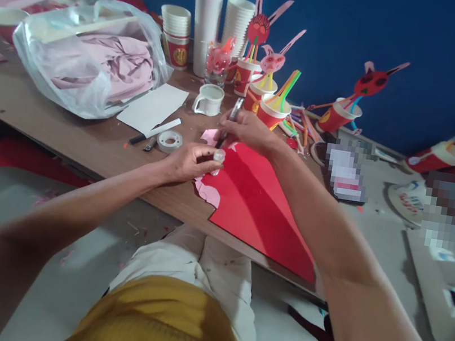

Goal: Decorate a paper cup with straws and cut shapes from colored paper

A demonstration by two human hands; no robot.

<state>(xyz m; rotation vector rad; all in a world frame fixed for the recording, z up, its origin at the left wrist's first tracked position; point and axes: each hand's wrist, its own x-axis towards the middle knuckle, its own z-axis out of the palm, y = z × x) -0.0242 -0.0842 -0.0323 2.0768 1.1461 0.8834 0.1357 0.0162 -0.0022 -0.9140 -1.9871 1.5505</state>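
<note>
My left hand (188, 162) pinches a small white cap-like piece (218, 156) over a pink paper cut-out (207, 189) on the wooden table (87, 138). My right hand (247, 129) grips a dark marker pen (230, 118), its tip pointing down toward the pink paper beside the left fingers. A large red sheet of paper (256, 209) lies under both hands and reaches the table's front edge.
A tape roll (169, 141), a white sheet (152, 107) and a white mug (209, 99) lie left of the hands. A plastic bag of pink cloth (90, 59) fills the left. Red paper cups with straws and paper rabbit faces (264, 96) stand behind, with cup stacks (176, 34) and a white flask (205, 19).
</note>
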